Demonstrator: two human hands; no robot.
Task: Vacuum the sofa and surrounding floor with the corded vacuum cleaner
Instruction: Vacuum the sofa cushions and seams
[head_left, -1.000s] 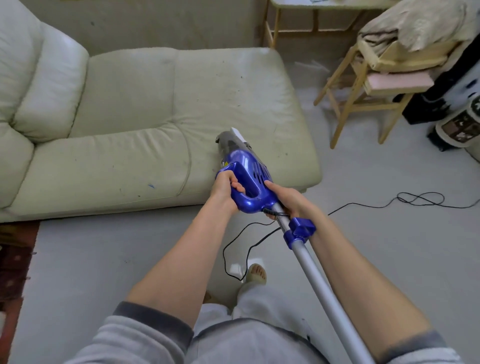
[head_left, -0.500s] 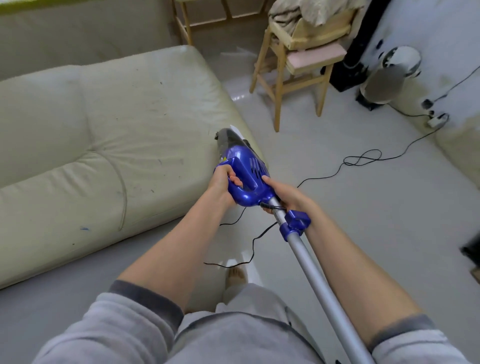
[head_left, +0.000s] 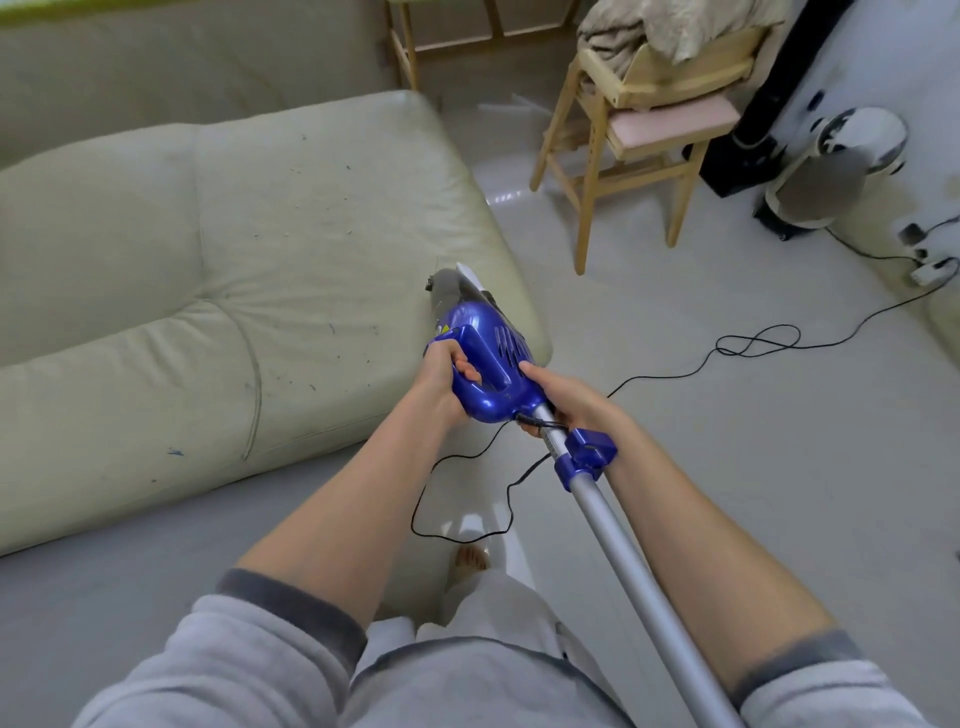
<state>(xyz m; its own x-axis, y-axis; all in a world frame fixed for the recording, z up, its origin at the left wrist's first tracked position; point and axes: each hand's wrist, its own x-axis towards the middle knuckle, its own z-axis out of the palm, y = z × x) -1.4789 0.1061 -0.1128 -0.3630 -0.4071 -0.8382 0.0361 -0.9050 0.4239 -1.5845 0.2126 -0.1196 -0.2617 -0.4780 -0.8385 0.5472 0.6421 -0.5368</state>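
Note:
A blue corded vacuum cleaner (head_left: 488, 358) is held over the right front corner of the pale green sofa (head_left: 218, 291). My left hand (head_left: 441, 382) grips its blue loop handle. My right hand (head_left: 563, 400) grips the vacuum where the blue body meets the silver tube (head_left: 639, 577), which runs back toward me. The grey nozzle end (head_left: 449, 288) points at the sofa seat, which carries small dark specks. The black cord (head_left: 737, 345) trails from the vacuum across the floor to a plug (head_left: 930, 270) at the right.
A wooden chair (head_left: 623, 150) piled with cushions and cloth stands beyond the sofa's end. A white fan (head_left: 831, 171) and a black stand sit at the right wall. Grey floor (head_left: 753, 467) lies around my feet, with cord loops near my foot.
The view has swung to the right, so the sofa now lies further left and the fan and plug show. Both hands keep the same hold on the vacuum.

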